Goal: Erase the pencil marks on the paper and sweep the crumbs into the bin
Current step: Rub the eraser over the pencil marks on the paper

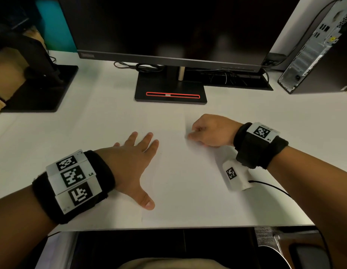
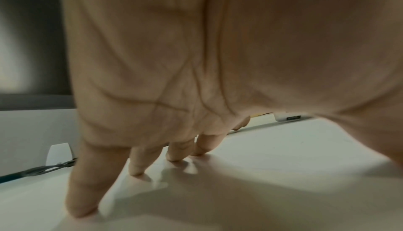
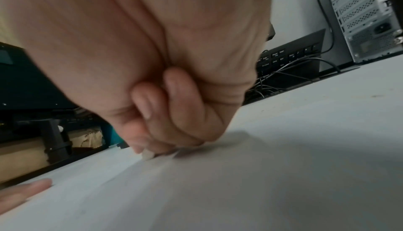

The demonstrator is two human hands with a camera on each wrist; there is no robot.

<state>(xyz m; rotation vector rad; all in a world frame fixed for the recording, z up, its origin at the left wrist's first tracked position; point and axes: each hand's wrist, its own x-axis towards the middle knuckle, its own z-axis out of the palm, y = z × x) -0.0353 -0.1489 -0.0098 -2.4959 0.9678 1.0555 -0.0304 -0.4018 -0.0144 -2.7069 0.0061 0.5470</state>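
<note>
The left hand (image 1: 128, 162), nearest the head camera, lies flat with fingers straight and spread, palm down on the paper (image 1: 178, 181), holding nothing; the left wrist view shows its fingertips (image 2: 81, 209) pressed on the sheet. The paper is a white sheet on the white table (image 1: 91, 121), its near edge close to the near edge of the table, its far edge about midway toward the monitor base (image 1: 170, 92). The right hand (image 1: 211, 131) works at the far right part of the sheet, fingers curled into a tight pinch around a small pale eraser (image 3: 147, 155), whose tip touches the paper. Only that tip shows, so the eraser's full shape cannot be told. Pencil marks are faint; a few small specks lie near the left fingers, and crumbs are too small to identify. No bin can be made out with certainty.

Handling, as a judgement: the sheet is thin, light and easily creased or dragged, so it wants a flat palm pressing beside the rubbed area, not a pinch at an edge. The eraser appears small and slightly yielding; it is best held low, close to its working tip. A computer tower (image 1: 312, 45) stands at the far right corner.
</note>
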